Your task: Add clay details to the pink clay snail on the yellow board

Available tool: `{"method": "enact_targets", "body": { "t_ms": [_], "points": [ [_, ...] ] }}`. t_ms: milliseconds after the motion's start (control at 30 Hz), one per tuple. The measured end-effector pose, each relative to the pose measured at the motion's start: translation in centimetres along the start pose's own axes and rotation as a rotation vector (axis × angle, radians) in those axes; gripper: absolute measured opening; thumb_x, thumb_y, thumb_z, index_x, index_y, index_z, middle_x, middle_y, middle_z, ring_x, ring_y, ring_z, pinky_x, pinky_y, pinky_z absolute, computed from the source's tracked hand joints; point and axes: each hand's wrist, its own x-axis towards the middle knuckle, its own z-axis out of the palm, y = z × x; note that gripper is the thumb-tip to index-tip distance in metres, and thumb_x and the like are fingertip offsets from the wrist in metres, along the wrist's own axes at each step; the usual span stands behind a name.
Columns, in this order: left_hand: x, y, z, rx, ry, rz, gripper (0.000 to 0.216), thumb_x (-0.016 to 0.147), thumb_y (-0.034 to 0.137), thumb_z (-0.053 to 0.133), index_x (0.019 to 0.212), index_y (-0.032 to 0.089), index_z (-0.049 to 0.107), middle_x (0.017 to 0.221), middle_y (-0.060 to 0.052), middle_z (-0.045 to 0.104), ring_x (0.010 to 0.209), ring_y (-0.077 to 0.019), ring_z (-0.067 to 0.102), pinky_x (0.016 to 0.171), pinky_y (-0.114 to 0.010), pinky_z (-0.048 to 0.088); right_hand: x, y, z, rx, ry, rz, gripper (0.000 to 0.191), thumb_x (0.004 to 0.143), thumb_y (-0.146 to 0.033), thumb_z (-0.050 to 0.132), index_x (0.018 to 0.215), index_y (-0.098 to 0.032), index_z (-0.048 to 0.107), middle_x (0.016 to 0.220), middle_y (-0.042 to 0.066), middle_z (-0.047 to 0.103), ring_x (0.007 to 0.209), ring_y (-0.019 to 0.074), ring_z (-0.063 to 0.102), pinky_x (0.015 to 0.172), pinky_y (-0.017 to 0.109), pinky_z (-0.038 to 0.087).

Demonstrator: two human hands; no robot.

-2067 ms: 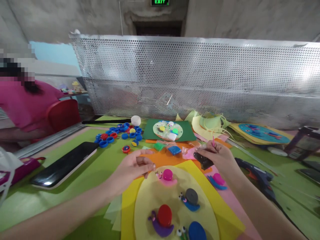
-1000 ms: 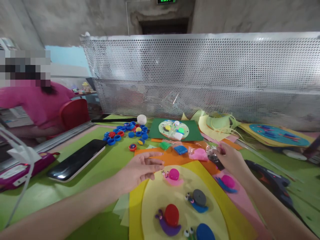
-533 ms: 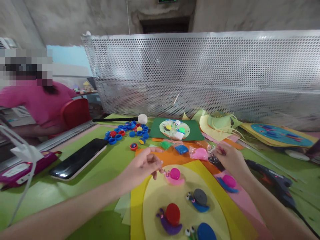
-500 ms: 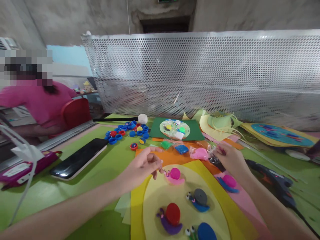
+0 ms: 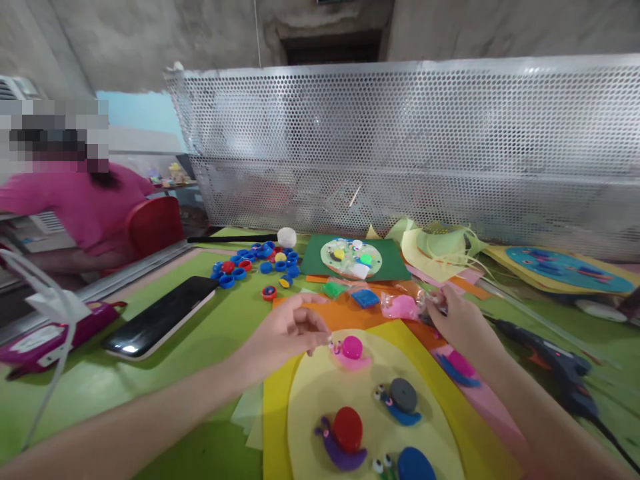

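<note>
My left hand (image 5: 295, 327) has its thumb and index finger pinched together by the eyes of a pink clay snail (image 5: 351, 350) with a bright pink bottle-cap shell. Whatever lies between those fingertips is too small to name. The snail sits at the top of a pale yellow paper oval (image 5: 370, 393). Lower on the oval are a blue snail with a grey cap (image 5: 403, 396), a purple one with a red cap (image 5: 347, 430) and one with a blue cap (image 5: 415, 465). My right hand (image 5: 457, 320) has its fingers closed on a clear bag of black clay (image 5: 425, 315), partly hidden.
Packets of pink (image 5: 401, 307), blue (image 5: 366, 298) and green clay (image 5: 334, 289) lie behind the oval. A glue gun (image 5: 545, 360) is at right, a phone (image 5: 163, 317) and bottle caps (image 5: 250, 257) at left. A perforated metal screen (image 5: 400, 147) stands behind; a person in pink (image 5: 85, 207) sits left.
My right hand has reached down onto the black clay bag, its fingers closing there. My left hand's fingertips have shifted slightly down and right, nearer the pink snail's eyes.
</note>
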Motion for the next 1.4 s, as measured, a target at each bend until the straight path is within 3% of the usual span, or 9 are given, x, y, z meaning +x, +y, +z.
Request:
{"method": "enact_targets", "body": {
  "t_ms": [133, 233, 400, 633, 700, 867, 1067, 1233, 1400],
  "points": [
    [0.0, 0.0, 0.0, 0.022, -0.023, 0.001, 0.046, 0.072, 0.021, 0.067, 0.112, 0.018, 0.044, 0.078, 0.001, 0.062, 0.063, -0.0099, 0.054, 0.057, -0.024, 0.040, 0.3, -0.4, -1.4, 0.054, 0.181, -0.116, 0.020, 0.094, -0.030, 0.055, 0.101, -0.012, 0.056, 0.095, 0.005, 0.056, 0.084, 0.0177, 0.057, 0.074, 0.035, 0.050],
    [-0.1, -0.3, 0.1, 0.017, -0.051, 0.022, 0.043, 0.076, 0.024, 0.064, 0.113, 0.019, 0.043, 0.078, 0.002, 0.059, 0.068, -0.0111, 0.054, 0.059, -0.024, 0.041, 0.0, -2.5, -2.8, 0.135, 0.251, -0.260, 0.020, 0.095, -0.032, 0.053, 0.100, -0.012, 0.055, 0.096, 0.005, 0.055, 0.087, 0.0186, 0.056, 0.077, 0.036, 0.049],
    [-0.5, -0.7, 0.3, -0.005, -0.092, 0.061, 0.040, 0.078, 0.028, 0.063, 0.112, 0.021, 0.044, 0.076, 0.004, 0.054, 0.071, -0.0106, 0.052, 0.061, -0.024, 0.041, -2.4, -7.6, -5.2, 0.259, 0.204, -0.516, 0.021, 0.098, -0.031, 0.040, 0.090, -0.014, 0.050, 0.094, 0.006, 0.054, 0.089, 0.0201, 0.053, 0.078, 0.038, 0.045],
    [-1.2, -0.7, 0.8, -0.007, -0.112, 0.037, 0.051, 0.071, 0.023, 0.071, 0.115, 0.023, 0.045, 0.076, 0.005, 0.061, 0.073, -0.0102, 0.058, 0.073, -0.026, 0.043, -5.5, -11.6, -7.1, 0.420, 0.076, -0.642, 0.034, 0.099, -0.035, 0.035, 0.069, -0.019, 0.032, 0.062, -0.001, 0.045, 0.056, 0.0150, 0.044, 0.051, 0.025, 0.034],
    [-1.5, -0.8, 1.2, 0.014, -0.123, 0.032, 0.054, 0.073, 0.026, 0.070, 0.120, 0.023, 0.043, 0.079, 0.003, 0.065, 0.079, -0.0130, 0.062, 0.080, -0.030, 0.044, -5.9, -12.1, -7.3, 0.455, 0.038, -0.656, 0.034, 0.096, -0.034, 0.044, 0.068, -0.019, 0.031, 0.062, -0.002, 0.046, 0.056, 0.0148, 0.044, 0.048, 0.023, 0.031],
    [-2.4, -1.0, 2.2, 0.125, -0.130, 0.094, 0.055, 0.078, 0.029, 0.066, 0.126, 0.022, 0.040, 0.082, 0.000, 0.070, 0.090, -0.0157, 0.063, 0.088, -0.032, 0.044, -6.3, -12.8, -7.7, 0.523, -0.050, -0.655, 0.044, 0.070, -0.015, 0.077, 0.066, -0.018, 0.034, 0.059, -0.006, 0.044, 0.054, 0.0117, 0.043, 0.047, 0.019, 0.030],
    [-3.1, -1.0, 1.8, 0.303, -0.203, 0.309, 0.046, 0.087, 0.021, 0.051, 0.130, 0.026, 0.037, 0.100, -0.002, 0.070, 0.099, -0.0142, 0.062, 0.092, -0.029, 0.044, -6.2, -12.7, -8.0, 0.578, -0.113, -0.563, 0.038, 0.063, 0.000, 0.074, 0.064, -0.016, 0.039, 0.060, -0.006, 0.046, 0.054, 0.0100, 0.044, 0.047, 0.018, 0.030],
    [-3.7, -1.0, 1.9, 0.674, -0.280, 0.561, 0.071, 0.087, 0.018, 0.052, 0.140, 0.040, 0.010, 0.118, 0.001, 0.063, 0.110, -0.0155, 0.057, 0.098, -0.030, 0.042, -6.1, -13.1, -8.4, 0.618, -0.162, -0.501, 0.034, 0.055, 0.007, 0.067, 0.064, -0.016, 0.043, 0.061, -0.006, 0.049, 0.052, 0.0093, 0.045, 0.048, 0.019, 0.032],
    [-4.2, -1.4, 2.6, 0.807, -0.273, 0.616, 0.083, 0.084, 0.027, 0.056, 0.141, 0.040, -0.003, 0.121, -0.003, 0.061, 0.108, -0.0219, 0.058, 0.092, -0.036, 0.048, -6.4, -13.6, -8.3, 0.628, -0.254, -0.448, 0.029, 0.058, 0.002, 0.067, 0.068, -0.017, 0.047, 0.064, -0.006, 0.052, 0.056, 0.0111, 0.048, 0.052, 0.021, 0.035]
  ]
}}
